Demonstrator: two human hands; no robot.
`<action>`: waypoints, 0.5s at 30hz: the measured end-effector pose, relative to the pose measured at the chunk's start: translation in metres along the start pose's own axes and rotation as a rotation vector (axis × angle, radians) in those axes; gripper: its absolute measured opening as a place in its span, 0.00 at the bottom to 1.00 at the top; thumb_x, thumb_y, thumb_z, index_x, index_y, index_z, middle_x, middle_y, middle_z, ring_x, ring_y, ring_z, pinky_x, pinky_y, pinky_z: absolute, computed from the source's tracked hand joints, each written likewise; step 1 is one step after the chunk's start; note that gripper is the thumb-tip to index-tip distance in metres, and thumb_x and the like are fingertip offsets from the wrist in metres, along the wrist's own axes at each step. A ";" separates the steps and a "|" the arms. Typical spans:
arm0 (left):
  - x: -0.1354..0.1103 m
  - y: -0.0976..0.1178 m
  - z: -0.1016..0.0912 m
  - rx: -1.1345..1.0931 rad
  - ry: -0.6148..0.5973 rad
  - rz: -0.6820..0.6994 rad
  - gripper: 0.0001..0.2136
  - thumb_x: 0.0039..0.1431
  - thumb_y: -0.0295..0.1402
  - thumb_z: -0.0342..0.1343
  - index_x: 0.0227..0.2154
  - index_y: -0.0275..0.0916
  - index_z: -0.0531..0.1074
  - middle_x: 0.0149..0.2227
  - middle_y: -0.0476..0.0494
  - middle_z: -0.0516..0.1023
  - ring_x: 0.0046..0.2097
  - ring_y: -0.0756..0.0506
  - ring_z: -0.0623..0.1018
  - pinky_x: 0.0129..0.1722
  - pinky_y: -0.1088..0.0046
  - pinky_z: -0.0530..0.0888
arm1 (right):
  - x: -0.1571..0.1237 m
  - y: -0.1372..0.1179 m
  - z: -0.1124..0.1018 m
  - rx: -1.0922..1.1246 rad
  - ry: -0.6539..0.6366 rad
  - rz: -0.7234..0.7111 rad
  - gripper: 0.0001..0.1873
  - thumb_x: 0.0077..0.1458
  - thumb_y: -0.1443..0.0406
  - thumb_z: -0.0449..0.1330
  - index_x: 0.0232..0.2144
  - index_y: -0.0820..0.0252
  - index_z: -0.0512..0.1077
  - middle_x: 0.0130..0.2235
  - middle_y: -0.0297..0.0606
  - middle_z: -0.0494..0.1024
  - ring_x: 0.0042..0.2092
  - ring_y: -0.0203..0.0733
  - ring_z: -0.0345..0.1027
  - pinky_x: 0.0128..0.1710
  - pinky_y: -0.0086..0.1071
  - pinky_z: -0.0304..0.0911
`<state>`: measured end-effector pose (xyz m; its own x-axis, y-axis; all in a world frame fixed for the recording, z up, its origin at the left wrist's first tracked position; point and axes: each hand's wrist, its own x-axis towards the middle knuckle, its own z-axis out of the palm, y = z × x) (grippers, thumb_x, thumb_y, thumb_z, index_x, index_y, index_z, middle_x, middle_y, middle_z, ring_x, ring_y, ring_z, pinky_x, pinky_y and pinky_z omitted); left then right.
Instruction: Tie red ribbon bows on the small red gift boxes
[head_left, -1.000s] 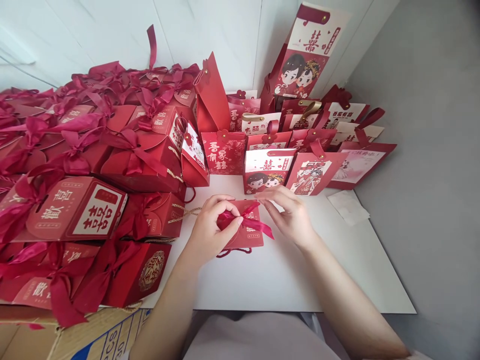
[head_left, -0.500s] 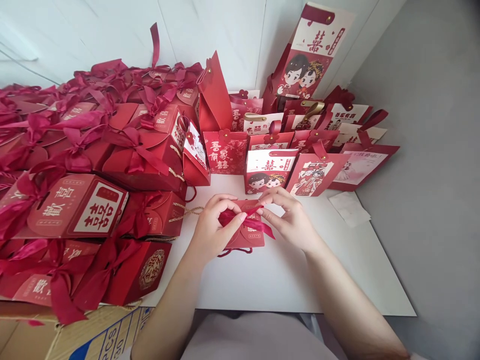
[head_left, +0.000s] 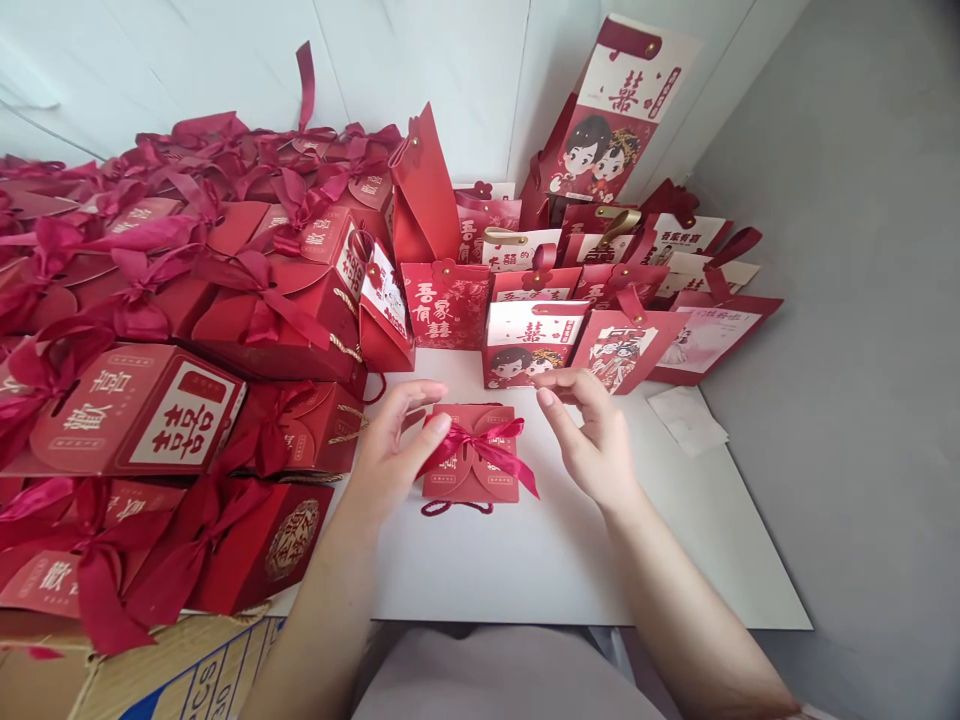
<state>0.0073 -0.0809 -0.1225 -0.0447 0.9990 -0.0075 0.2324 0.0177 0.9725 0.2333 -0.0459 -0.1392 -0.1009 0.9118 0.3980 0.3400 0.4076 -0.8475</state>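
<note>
Location: packing corner (home or shop indeterminable), identified by white worktop (head_left: 465, 575), stacked ribbon-tied boxes (head_left: 251, 345), cardboard carton (head_left: 176, 650).

Both forearms (head_left: 311, 600) converged forward, the left hand (head_left: 390, 450) and right hand (head_left: 595, 440) apart, each half-curled with thumb (head_left: 427, 446) and fingertips (head_left: 433, 390) parted.
</note>
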 end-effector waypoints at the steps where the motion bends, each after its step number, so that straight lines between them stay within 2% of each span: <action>1: 0.000 -0.002 -0.002 -0.017 0.046 -0.012 0.14 0.62 0.42 0.59 0.48 0.43 0.72 0.52 0.42 0.75 0.57 0.42 0.74 0.57 0.65 0.70 | -0.001 -0.004 -0.003 -0.027 -0.007 -0.062 0.08 0.67 0.62 0.57 0.44 0.52 0.76 0.44 0.41 0.77 0.47 0.46 0.73 0.48 0.43 0.70; 3: 0.001 -0.005 -0.007 0.020 0.086 -0.057 0.13 0.60 0.43 0.60 0.42 0.42 0.72 0.47 0.44 0.76 0.51 0.43 0.76 0.53 0.66 0.72 | -0.004 -0.011 -0.005 -0.083 -0.086 -0.205 0.08 0.66 0.65 0.58 0.43 0.51 0.77 0.48 0.43 0.74 0.52 0.49 0.70 0.54 0.47 0.67; 6: 0.001 -0.005 -0.013 0.149 0.050 -0.099 0.12 0.59 0.43 0.62 0.37 0.41 0.71 0.39 0.47 0.75 0.42 0.45 0.75 0.45 0.68 0.71 | -0.007 -0.015 0.000 -0.147 -0.267 -0.355 0.11 0.64 0.67 0.59 0.47 0.51 0.78 0.55 0.44 0.71 0.58 0.52 0.66 0.58 0.52 0.63; 8: 0.000 -0.004 -0.015 0.192 -0.002 -0.076 0.11 0.60 0.43 0.61 0.34 0.40 0.70 0.36 0.48 0.74 0.40 0.46 0.74 0.42 0.70 0.70 | -0.007 -0.013 0.004 -0.170 -0.343 -0.402 0.13 0.63 0.66 0.60 0.50 0.50 0.77 0.58 0.44 0.69 0.60 0.54 0.64 0.60 0.53 0.62; 11: 0.000 -0.002 -0.014 0.161 -0.052 -0.030 0.13 0.61 0.43 0.59 0.29 0.39 0.68 0.33 0.49 0.71 0.36 0.48 0.72 0.38 0.72 0.68 | -0.007 -0.011 0.007 -0.164 -0.383 -0.434 0.15 0.63 0.66 0.60 0.51 0.49 0.76 0.60 0.44 0.68 0.61 0.54 0.63 0.61 0.55 0.62; 15: 0.002 -0.002 -0.008 0.028 -0.068 -0.121 0.15 0.63 0.44 0.58 0.28 0.39 0.65 0.26 0.53 0.65 0.28 0.51 0.66 0.31 0.75 0.63 | -0.006 -0.011 0.006 -0.160 -0.401 -0.448 0.16 0.63 0.68 0.59 0.52 0.50 0.76 0.60 0.44 0.69 0.62 0.52 0.62 0.62 0.54 0.61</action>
<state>-0.0010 -0.0795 -0.1229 -0.0084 0.9900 -0.1409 0.2565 0.1384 0.9566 0.2243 -0.0557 -0.1350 -0.5993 0.6139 0.5138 0.3159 0.7711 -0.5528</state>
